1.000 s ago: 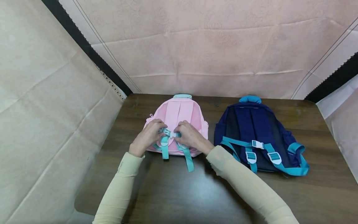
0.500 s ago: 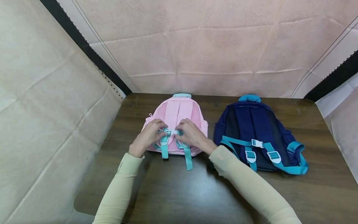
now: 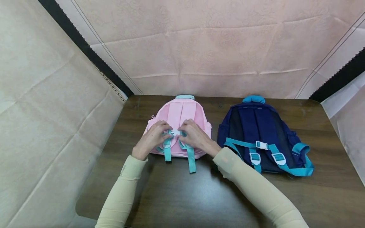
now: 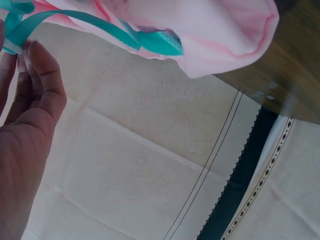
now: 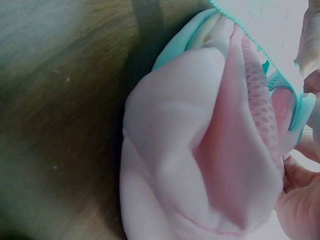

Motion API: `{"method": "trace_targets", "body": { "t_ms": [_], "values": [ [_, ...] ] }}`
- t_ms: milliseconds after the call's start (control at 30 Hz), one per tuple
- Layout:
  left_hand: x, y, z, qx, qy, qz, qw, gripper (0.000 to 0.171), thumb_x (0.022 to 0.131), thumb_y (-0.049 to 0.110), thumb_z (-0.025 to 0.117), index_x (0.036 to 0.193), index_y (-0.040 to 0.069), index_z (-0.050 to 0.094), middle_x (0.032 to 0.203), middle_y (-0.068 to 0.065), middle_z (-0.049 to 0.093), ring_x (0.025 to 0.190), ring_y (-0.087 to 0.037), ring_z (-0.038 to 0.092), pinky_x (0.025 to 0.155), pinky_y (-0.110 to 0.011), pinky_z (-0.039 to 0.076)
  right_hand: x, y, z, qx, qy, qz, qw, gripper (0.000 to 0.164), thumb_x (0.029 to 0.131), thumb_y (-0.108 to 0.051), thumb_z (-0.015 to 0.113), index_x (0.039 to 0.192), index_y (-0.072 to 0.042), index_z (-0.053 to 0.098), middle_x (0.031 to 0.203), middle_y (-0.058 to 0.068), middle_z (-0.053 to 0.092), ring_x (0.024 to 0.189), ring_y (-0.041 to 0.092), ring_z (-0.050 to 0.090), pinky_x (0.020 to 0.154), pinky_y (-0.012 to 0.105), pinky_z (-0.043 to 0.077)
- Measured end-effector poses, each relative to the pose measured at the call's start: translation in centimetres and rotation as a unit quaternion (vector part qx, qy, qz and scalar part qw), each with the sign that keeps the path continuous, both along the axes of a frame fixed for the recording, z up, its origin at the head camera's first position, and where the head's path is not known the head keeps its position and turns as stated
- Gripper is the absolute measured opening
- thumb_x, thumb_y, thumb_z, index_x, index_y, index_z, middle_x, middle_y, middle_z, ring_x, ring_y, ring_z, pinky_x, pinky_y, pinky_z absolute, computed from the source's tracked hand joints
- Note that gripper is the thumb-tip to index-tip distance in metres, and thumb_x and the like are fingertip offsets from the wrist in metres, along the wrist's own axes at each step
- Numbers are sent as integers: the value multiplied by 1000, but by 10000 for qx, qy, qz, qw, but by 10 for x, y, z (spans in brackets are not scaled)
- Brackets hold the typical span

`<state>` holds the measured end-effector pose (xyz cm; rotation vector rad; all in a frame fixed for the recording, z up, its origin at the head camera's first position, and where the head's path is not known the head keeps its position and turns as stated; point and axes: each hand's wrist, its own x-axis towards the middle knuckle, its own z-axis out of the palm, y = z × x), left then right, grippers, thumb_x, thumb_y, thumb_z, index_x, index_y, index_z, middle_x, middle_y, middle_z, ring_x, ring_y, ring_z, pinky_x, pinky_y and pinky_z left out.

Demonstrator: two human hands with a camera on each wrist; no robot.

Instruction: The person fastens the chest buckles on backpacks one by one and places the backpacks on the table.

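A small pink backpack (image 3: 182, 109) lies on the table with its straps upward. Over its lower half, a white side-release buckle (image 3: 175, 132) on teal webbing shows between the two hands. My left hand (image 3: 154, 137) pinches the buckle's left end; in the left wrist view its fingers hold a white piece on the teal strap (image 4: 80, 19). From the other side, my right hand (image 3: 195, 136) pinches the right end with thumb and fingers. The fingertips hide both outer ends of the buckle. Two loose teal strap tails (image 3: 191, 160) hang toward the front.
A navy backpack (image 3: 256, 126) with teal straps and a white buckle (image 3: 261, 145) lies to the right on the brown wooden table (image 3: 176, 196). Pale cloth walls (image 3: 222, 57) stand behind and to the left.
The buckle's two halves have come together into one straight line between the fingers. The hands have hardly moved, and the right strap tail has shifted slightly. The navy backpack stays in place.
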<state>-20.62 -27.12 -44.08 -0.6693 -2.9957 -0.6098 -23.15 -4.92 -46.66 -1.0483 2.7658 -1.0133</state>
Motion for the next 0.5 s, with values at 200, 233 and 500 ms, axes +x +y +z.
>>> {"method": "trace_targets", "body": {
  "t_ms": [200,233,500],
  "values": [
    [0,1,-2,-85,51,11,10000,30,92,9,87,121,2,80,121,-14,75,111,-28,70,104,-44,64,0,-1,2,-36,160,31,9999,30,97,-14,81,124,1,81,113,15,76,103,26,62,91,37,58],
    [0,1,-2,-92,67,10,9999,30,92,9,87,121,2,80,121,-14,75,111,-28,69,104,-44,64,0,-1,2,-28,181,39,9998,30,97,-14,81,124,1,81,113,16,76,104,26,62,92,38,58],
    [1,3,-5,-49,277,-47,9996,31,92,6,86,121,0,78,122,-16,74,114,-29,68,106,-45,63,0,-1,3,31,375,82,9993,31,97,-14,82,124,1,80,115,16,77,106,27,65,96,40,60]
  ]
}}
